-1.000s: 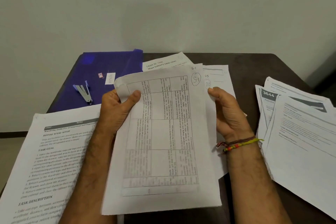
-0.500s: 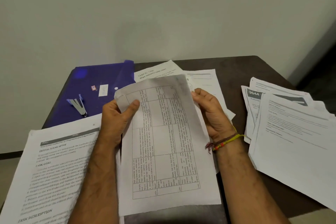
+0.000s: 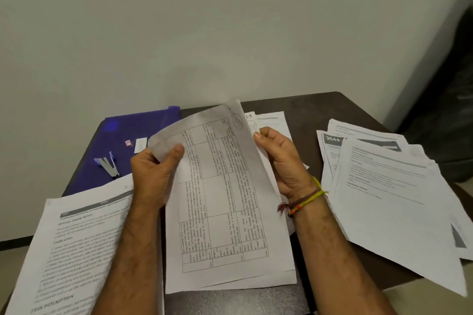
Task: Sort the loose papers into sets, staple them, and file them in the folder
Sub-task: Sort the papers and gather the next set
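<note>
Holding the table-printed sheet (image 3: pixel 225 202) raised above the table (image 3: pixel 320 107), left hand (image 3: pixel 153 174) pinches its top corner, right hand (image 3: pixel 279 161) grips its right edge; edges should be squared with sheets beneath before stapling.

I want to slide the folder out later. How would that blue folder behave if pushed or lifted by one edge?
The blue folder looks thin and flat, so it would likely flex. Its glossy surface may slide easily on the table. The stapler lying on it would probably ride along or slip off.
</note>
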